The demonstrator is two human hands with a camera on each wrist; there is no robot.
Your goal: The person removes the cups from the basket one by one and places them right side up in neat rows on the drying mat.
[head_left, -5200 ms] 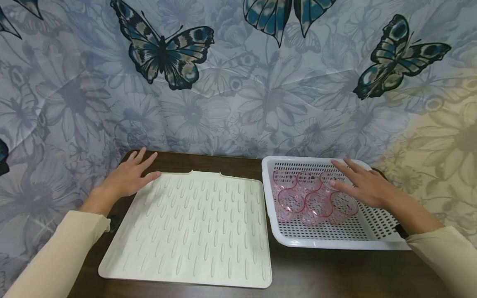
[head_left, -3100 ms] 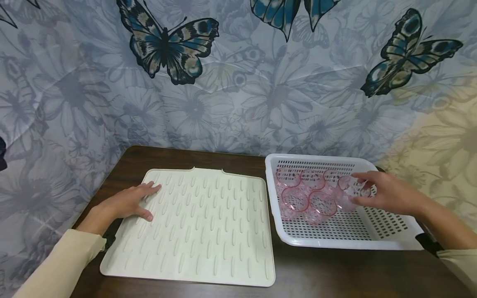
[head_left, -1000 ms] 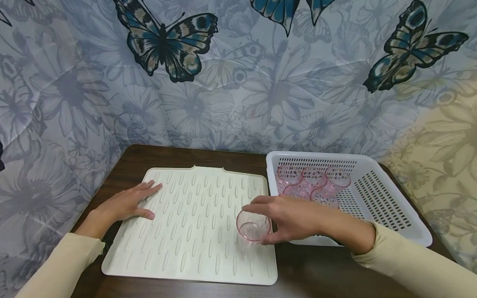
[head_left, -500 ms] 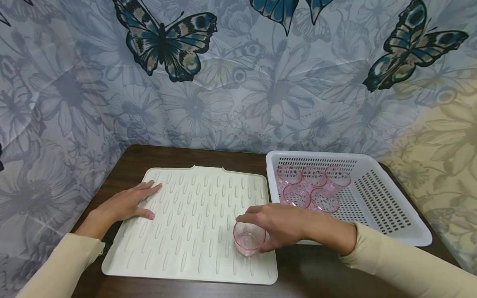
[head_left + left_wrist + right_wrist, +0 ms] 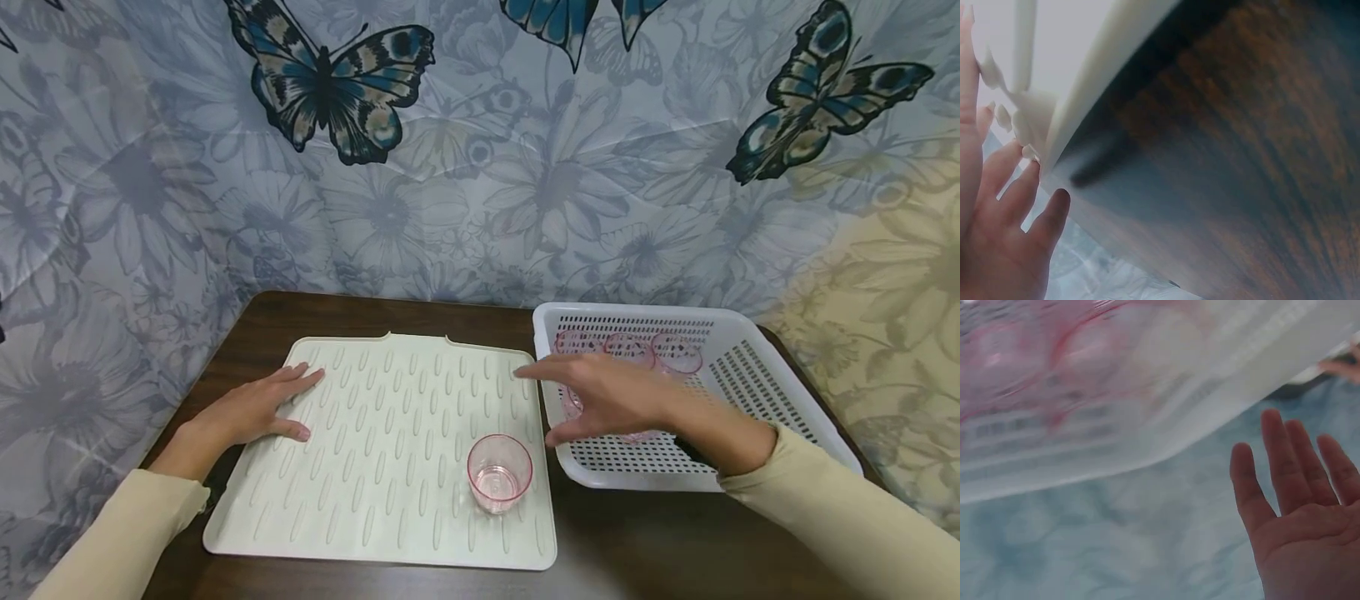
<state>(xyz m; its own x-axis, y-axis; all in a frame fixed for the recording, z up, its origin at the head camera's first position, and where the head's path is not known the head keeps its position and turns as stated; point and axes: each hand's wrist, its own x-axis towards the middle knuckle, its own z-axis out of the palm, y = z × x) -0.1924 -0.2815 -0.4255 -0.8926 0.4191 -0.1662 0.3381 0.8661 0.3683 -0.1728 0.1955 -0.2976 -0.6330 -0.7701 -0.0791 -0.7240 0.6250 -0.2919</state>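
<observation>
A clear pink cup (image 5: 499, 472) stands upright on the cream ribbed mat (image 5: 382, 450), near its front right corner, with no hand on it. My right hand (image 5: 592, 400) hovers with straight fingers over the left side of the white perforated basket (image 5: 757, 383), above several more pink cups (image 5: 652, 352); it holds nothing. In the right wrist view that right hand (image 5: 1297, 506) shows an empty palm below the blurred basket (image 5: 1166, 431). My left hand (image 5: 251, 408) rests flat on the mat's left edge. The left wrist view shows the left hand (image 5: 997, 219) beside the mat's edge (image 5: 1085, 106).
The mat and basket lie side by side on a dark wooden table (image 5: 637, 542). A cloth with butterfly and flower prints (image 5: 480, 150) hangs right behind the table's far edge. Bare dark wood runs along the table's front.
My right hand let go of the pink cup on the mat and moved back up and right over the basket. The left hand stayed put.
</observation>
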